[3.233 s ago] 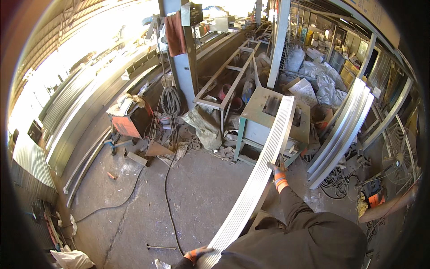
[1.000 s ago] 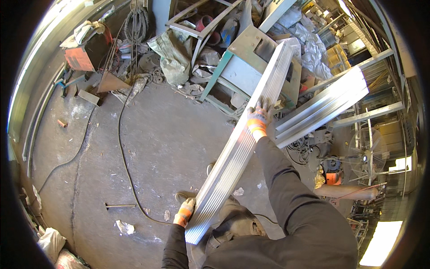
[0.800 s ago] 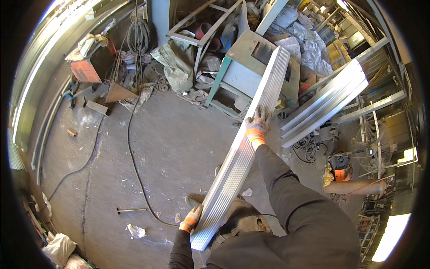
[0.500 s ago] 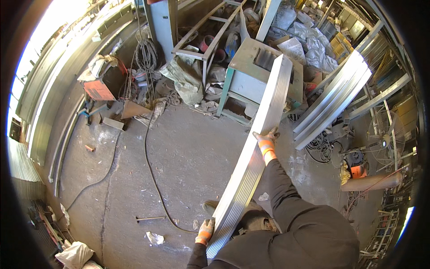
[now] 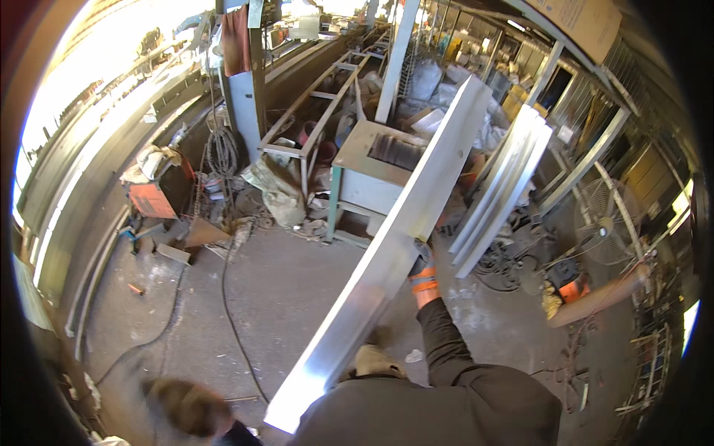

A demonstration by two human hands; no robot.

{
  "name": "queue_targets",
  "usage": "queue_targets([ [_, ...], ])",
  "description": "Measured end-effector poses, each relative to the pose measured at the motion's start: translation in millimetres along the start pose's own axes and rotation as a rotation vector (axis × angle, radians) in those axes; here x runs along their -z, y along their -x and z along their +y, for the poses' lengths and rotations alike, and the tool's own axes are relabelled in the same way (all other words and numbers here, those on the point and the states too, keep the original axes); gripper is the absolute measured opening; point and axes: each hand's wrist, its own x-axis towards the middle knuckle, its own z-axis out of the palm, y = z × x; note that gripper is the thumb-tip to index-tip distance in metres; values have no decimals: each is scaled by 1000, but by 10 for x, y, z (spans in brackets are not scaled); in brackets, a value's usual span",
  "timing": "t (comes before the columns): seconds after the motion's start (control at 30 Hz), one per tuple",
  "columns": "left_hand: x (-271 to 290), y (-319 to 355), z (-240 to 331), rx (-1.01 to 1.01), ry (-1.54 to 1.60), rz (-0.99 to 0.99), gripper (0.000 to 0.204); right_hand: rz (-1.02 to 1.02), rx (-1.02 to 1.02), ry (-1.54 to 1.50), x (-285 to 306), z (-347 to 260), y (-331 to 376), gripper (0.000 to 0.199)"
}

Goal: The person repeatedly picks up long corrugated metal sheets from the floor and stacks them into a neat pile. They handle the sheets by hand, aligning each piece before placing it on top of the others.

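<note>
A long, shiny folded sheet-metal profile (image 5: 364,279) slants across the view, its near end low in front of my body and its far end raised toward the bench. My right hand (image 5: 422,262), in a dark-palmed glove with an orange cuff, is closed on the profile's right edge around mid-length. Part of its fingers is hidden against the metal. My left hand does not show. At the lower left is a large, motion-smeared brown shape (image 5: 186,407) beside a dark sleeve or shoulder; it may be another person's head, but I cannot tell.
A green-legged metal bench (image 5: 372,178) stands ahead. More silver profiles (image 5: 506,193) lean to its right, near a round fan (image 5: 606,223). An orange-fronted box (image 5: 156,195) sits at the left. A black cable (image 5: 230,312) crosses the floor. Sacks (image 5: 279,189) lie beside the bench.
The profile has been turned so a smooth face shows instead of the ribbed one, and its near end has swung left. My left hand has left the view. A blurred brown shape has appeared lower left.
</note>
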Motion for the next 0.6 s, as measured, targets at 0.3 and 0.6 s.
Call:
queue_targets([
  [0.3,644,-890,610,-347,-156,-35,57,-68,-4,-158,-488,-1052,325,52],
  [0.6,571,-994,1053,-358,-256,-60,70,-176,147,88,-374,-1858,158,93],
])
